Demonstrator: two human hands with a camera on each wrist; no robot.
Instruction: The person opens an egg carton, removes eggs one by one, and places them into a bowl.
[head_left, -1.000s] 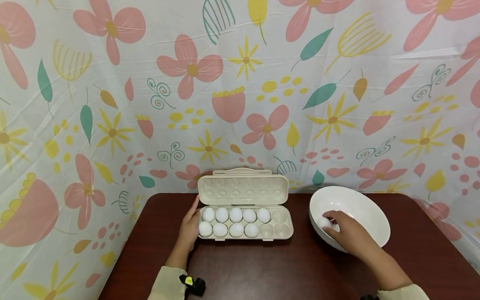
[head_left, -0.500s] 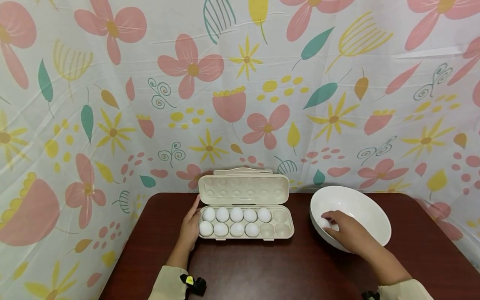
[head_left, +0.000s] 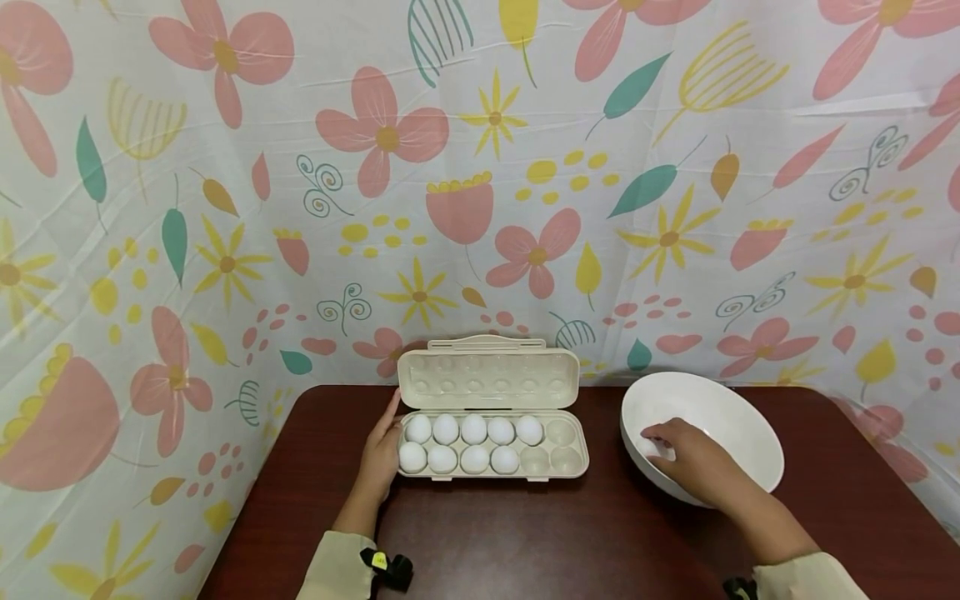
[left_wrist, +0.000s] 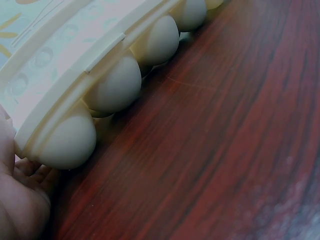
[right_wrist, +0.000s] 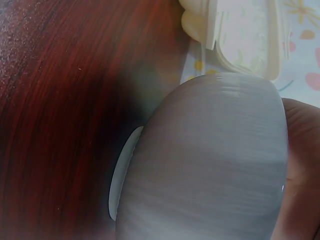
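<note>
A cream plastic egg carton [head_left: 492, 468] stands on the table with its lid [head_left: 487, 379] raised. White eggs [head_left: 473, 428] fill most of its cups; three cups at the right end hold none. My left hand [head_left: 380, 458] rests against the carton's left end, one finger stretched up beside the lid. From the left wrist, fingers [left_wrist: 35, 172] show beneath the carton's edge. To the right, my right hand [head_left: 693, 458] reaches into a white bowl [head_left: 720, 408] and pinches an egg [head_left: 658, 450] between thumb and fingers. In the right wrist view, the bowl's outer wall [right_wrist: 210, 155] hides the egg and fingertips.
Everything stands on a dark red-brown wooden table [head_left: 525, 542]. A flower-patterned cloth [head_left: 480, 183] hangs behind its far edge and along the left side. Bowl and carton stand apart, near that far edge.
The right fingers have closed further over the egg, which shows less than before. The left hand and the carton stay where they were.
</note>
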